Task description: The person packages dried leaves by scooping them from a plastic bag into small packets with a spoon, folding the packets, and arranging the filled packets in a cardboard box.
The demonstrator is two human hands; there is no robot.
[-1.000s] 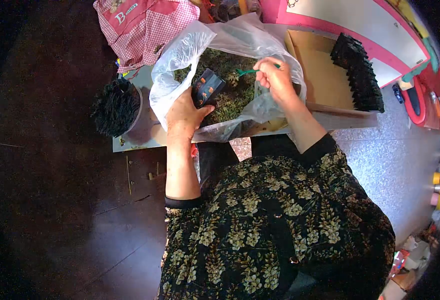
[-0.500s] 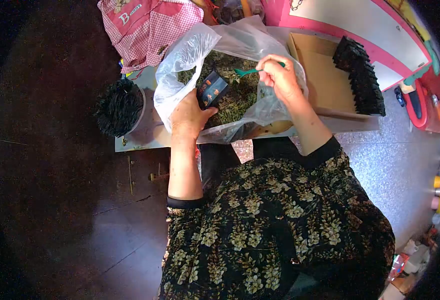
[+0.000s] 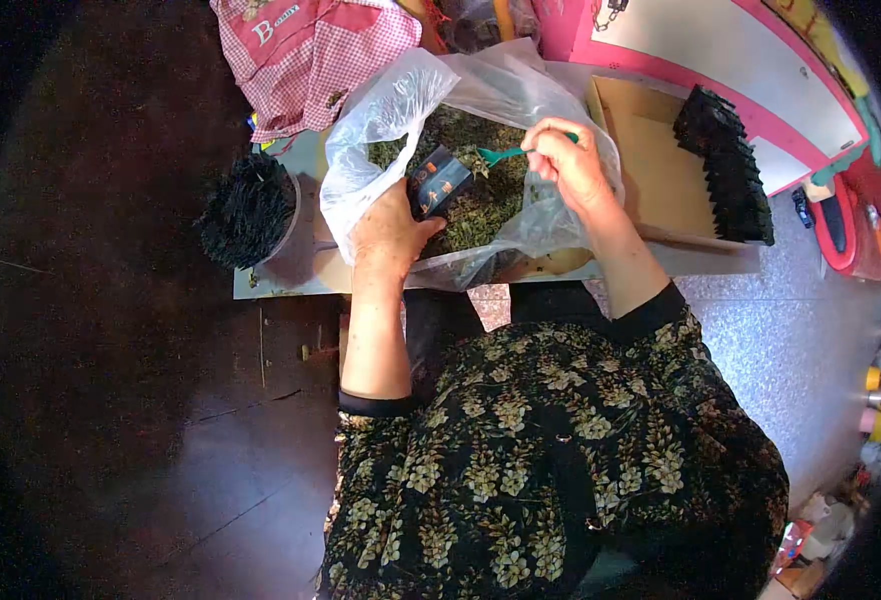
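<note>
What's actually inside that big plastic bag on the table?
Inside the plastic bag are loose, green-brown plant bits. Over them, the left hand holds a dark packet and the right hand a green utensil. Whatever lies deeper or beneath the packet is hidden.

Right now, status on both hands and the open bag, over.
Left hand: grip on dark packet, fingertips hidden. Right hand: grip on green utensil, its tip at leafy material in plastic bag. Nothing visible in its way.
</note>
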